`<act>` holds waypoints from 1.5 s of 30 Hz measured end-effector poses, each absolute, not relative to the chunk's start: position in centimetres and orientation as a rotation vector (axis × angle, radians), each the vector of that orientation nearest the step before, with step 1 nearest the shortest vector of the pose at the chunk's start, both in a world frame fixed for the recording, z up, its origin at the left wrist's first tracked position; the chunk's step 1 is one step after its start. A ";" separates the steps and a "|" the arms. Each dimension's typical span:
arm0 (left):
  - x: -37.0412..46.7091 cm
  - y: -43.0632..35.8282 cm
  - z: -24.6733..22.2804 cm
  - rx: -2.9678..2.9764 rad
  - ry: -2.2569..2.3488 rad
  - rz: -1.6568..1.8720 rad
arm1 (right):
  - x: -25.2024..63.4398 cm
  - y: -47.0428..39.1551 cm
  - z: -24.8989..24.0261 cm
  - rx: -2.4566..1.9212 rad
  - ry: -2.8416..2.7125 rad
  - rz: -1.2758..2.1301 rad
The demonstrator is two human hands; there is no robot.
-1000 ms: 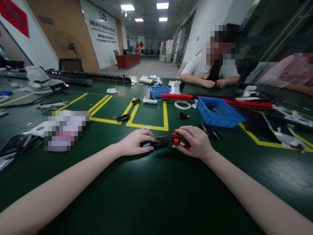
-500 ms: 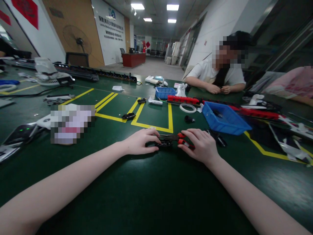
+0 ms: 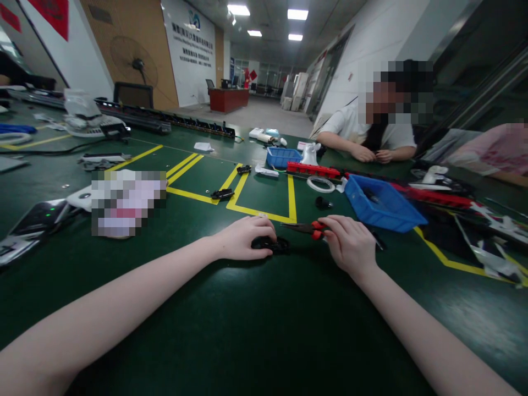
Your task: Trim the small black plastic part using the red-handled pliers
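Observation:
My left hand (image 3: pixel 246 237) is closed around one end of a small black plastic part (image 3: pixel 281 245) that lies on the green table. In my right hand (image 3: pixel 350 241) is a pair of needle-nose pliers (image 3: pixel 305 226) with red handles. Their dark jaws point left, above and apart from the black part, and the handles look squeezed close together. My fingers hide part of the handles and the left end of the black part.
Two similar black parts, one nearer (image 3: pixel 223 194) and one farther (image 3: pixel 243 169), lie by the yellow tape. A blue bin (image 3: pixel 381 212) stands right, beyond my right hand; a smaller blue bin (image 3: pixel 284 157) is farther back. A black cylinder (image 3: pixel 323 203) lies between. Another person (image 3: pixel 371 137) sits across the table.
The pliers have lifted off the black part and moved right with my right hand. Their handles, spread before, have come together. My left hand stays on the part.

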State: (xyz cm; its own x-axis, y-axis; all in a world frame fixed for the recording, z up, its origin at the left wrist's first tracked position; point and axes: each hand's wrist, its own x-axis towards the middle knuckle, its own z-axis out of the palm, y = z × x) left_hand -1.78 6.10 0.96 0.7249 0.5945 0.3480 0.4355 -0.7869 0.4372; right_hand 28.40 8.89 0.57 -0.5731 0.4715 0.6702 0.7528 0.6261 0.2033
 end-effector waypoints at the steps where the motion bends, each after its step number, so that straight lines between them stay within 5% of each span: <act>1: -1.8 6.1 1.0 2.616 0.799 0.674 | 28.4 8.9 0.6 -0.946 -2.282 -0.654; 45: -2.0 6.1 1.4 2.536 0.857 0.632 | 27.7 8.6 1.4 -0.769 -2.430 -0.421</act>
